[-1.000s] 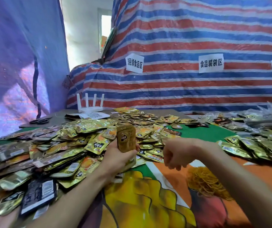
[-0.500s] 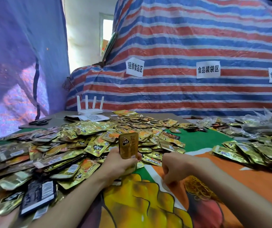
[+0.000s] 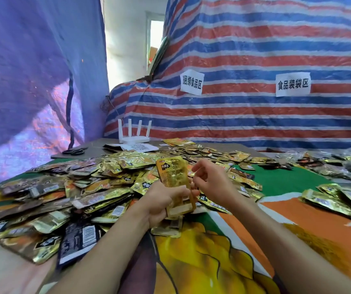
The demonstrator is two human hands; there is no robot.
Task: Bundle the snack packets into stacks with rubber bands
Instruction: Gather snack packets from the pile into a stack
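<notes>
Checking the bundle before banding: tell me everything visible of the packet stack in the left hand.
The packet stack is several shiny gold foil sachets pressed flat together, held upright, printed face toward the camera, a dark logo at top left. The left hand grips its lower half above the table; the right hand, fingers curled, sits at its right edge. No band visibly wraps it.

Hands: 2, left hand + right hand. Packet stack: 1. Loose snack packets: too many to count, several heaps. Paper signs: 2. Router: 1, w/ 4 antennas. Scissors: 1 pr. QR sheet: 1.
</notes>
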